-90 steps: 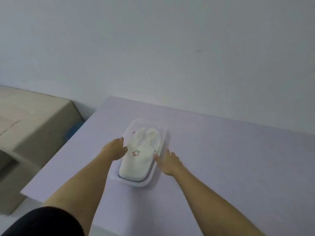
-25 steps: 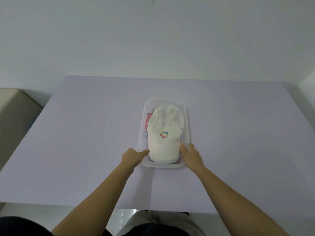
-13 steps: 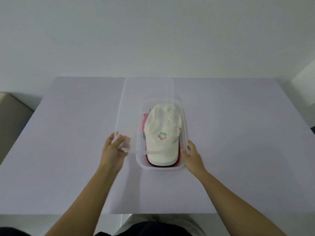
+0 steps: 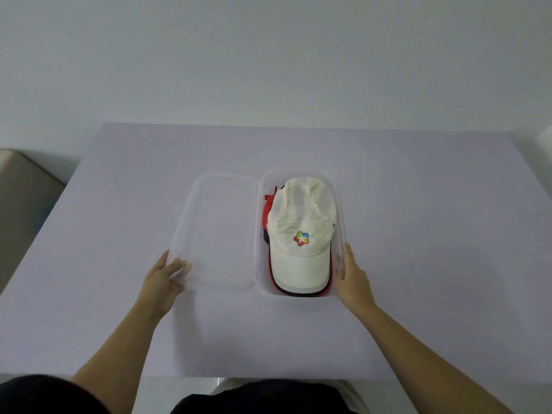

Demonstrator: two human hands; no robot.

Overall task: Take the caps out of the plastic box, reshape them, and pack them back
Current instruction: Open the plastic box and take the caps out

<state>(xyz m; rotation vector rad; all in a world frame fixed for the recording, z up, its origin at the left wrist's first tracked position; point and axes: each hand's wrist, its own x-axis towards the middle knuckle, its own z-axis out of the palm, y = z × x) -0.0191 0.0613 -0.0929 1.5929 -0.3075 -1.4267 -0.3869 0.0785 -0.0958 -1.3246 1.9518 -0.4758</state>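
Note:
A clear plastic box [image 4: 340, 204] stands uncovered in the middle of the lilac table [image 4: 433, 234]. On top inside lies a white cap [image 4: 298, 216] with a coloured logo, brim toward me; a red cap [image 4: 268, 204] and a dark one show beneath it. The clear lid [image 4: 218, 231] lies flat on the table just left of the box. My left hand [image 4: 162, 282] grips the lid's near left corner. My right hand [image 4: 352, 279] rests flat against the box's near right wall.
A pale wall rises right behind the table's far edge. A beige piece of furniture [image 4: 21, 186] stands off the table's left side. The table's near edge runs just in front of my body.
My left hand lifted the lid off the box and carried it left, down onto the table. My right hand stayed on the box's right side. The caps have not moved.

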